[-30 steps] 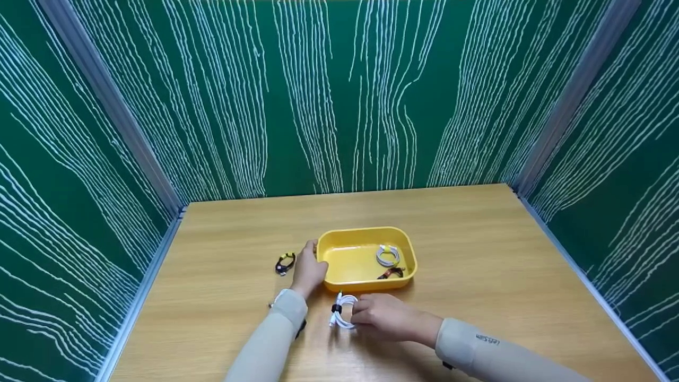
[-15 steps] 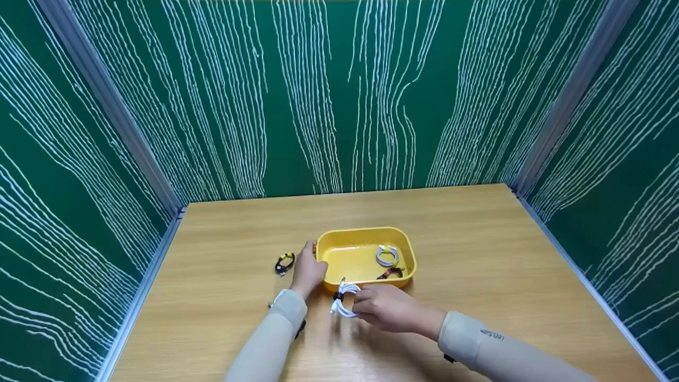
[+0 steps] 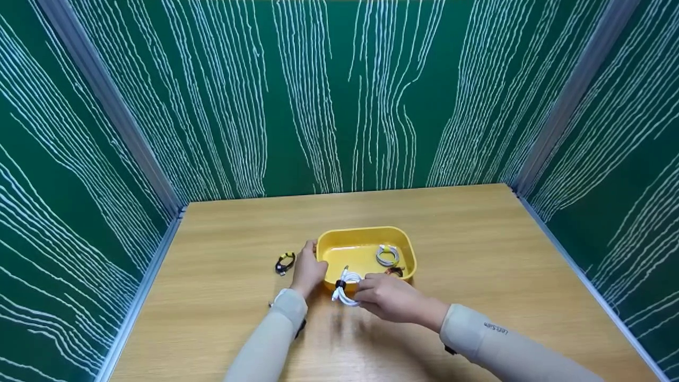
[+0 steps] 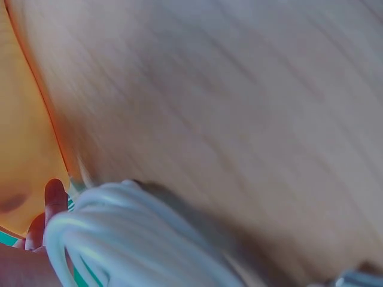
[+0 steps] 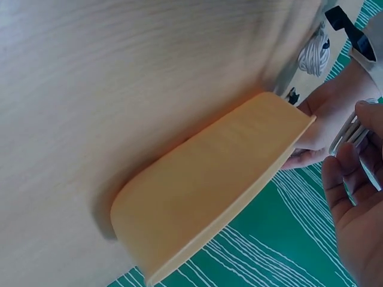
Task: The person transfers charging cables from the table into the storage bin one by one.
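My left hand grips the left wall of a yellow plastic bin standing on the table. Between the thumb and fingers of my right hand is a white charging cable, coiled and bound with a black strap. I hold it raised at the bin's front rim, its upper end overlapping the bin's inside in the head view. Inside the bin, on the right, lie a grey-white coiled cable with a yellow tie and a dark cable with reddish parts, partly hidden by my right hand.
Left of my left hand lies a black coiled cable with a yellow tie. Another white coiled cable rests by my left wrist, mostly hidden by the arm in the head view. Green panels with white lines enclose the wooden table.
My right hand has lifted the white charging cable off the table and carried it forward to the bin's front rim. My left hand and the bin have stayed in place.
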A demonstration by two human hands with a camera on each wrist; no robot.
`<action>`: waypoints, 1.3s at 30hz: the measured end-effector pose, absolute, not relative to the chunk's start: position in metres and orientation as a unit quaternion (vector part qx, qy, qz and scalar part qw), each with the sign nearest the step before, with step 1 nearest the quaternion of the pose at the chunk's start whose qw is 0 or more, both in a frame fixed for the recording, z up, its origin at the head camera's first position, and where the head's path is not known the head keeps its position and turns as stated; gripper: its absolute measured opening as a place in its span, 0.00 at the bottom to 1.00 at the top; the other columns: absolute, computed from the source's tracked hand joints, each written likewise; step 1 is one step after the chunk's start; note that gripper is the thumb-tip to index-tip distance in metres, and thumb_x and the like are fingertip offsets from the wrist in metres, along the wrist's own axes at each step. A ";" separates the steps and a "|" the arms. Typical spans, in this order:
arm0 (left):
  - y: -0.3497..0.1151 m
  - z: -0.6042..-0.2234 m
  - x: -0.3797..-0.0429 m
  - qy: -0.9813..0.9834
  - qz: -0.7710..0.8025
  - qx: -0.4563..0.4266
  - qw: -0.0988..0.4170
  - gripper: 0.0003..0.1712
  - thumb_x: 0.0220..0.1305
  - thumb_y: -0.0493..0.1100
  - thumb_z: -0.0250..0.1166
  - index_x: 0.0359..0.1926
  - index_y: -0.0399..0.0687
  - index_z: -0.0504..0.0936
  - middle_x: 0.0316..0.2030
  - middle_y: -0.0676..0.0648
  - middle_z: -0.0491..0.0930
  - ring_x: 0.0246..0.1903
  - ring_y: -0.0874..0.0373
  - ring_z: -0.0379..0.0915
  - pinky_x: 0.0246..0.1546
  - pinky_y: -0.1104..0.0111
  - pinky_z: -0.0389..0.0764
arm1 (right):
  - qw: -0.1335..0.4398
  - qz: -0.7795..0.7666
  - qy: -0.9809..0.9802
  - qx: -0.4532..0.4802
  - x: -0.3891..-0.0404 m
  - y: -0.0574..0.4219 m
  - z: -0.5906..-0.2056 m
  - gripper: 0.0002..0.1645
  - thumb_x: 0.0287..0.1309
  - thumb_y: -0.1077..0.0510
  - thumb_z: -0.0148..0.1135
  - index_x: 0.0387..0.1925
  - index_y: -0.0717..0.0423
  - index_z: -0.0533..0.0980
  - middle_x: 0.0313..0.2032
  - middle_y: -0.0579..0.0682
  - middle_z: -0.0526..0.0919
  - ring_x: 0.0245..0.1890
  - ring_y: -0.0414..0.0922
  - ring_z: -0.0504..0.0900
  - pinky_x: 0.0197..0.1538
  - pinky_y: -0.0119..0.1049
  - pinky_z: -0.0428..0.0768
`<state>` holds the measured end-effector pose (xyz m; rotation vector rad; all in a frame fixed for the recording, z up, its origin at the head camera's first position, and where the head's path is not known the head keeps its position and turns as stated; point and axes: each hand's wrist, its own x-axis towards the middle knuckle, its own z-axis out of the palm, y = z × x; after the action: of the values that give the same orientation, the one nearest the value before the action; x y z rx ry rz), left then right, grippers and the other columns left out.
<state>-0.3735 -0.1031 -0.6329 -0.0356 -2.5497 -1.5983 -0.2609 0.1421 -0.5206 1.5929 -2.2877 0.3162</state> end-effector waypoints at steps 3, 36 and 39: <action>-0.104 -0.635 -0.375 -0.847 -0.527 -0.011 0.065 0.38 0.49 0.27 0.62 0.66 0.38 0.78 0.53 0.36 0.87 0.49 0.46 0.84 0.47 0.62 0.88 | 0.175 0.112 -0.804 0.557 -0.263 0.143 -0.517 0.06 0.65 0.59 0.76 0.43 0.53 0.90 0.40 0.45 0.92 0.40 0.43 0.87 0.47 0.36 0.87; -0.103 -0.639 -0.377 -0.861 -0.503 -0.010 0.073 0.37 0.52 0.27 0.64 0.67 0.40 0.78 0.55 0.37 0.87 0.54 0.45 0.84 0.58 0.54 0.86 | 0.131 0.136 -0.860 0.474 -0.284 0.154 -0.511 0.08 0.63 0.61 0.78 0.44 0.57 0.91 0.41 0.50 0.92 0.40 0.47 0.88 0.51 0.43 0.89; -0.102 -0.631 -0.370 -0.859 -0.506 -0.011 0.078 0.36 0.51 0.28 0.64 0.66 0.37 0.78 0.54 0.36 0.87 0.52 0.46 0.84 0.54 0.57 0.87 | 0.133 0.140 -0.860 0.472 -0.286 0.156 -0.513 0.07 0.62 0.62 0.79 0.42 0.57 0.91 0.39 0.50 0.91 0.38 0.46 0.87 0.49 0.42 0.89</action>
<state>-0.3704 -0.1020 -0.6305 -0.0334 -2.5725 -1.5135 -0.2863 0.1556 -0.5128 1.3693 -2.4938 0.4071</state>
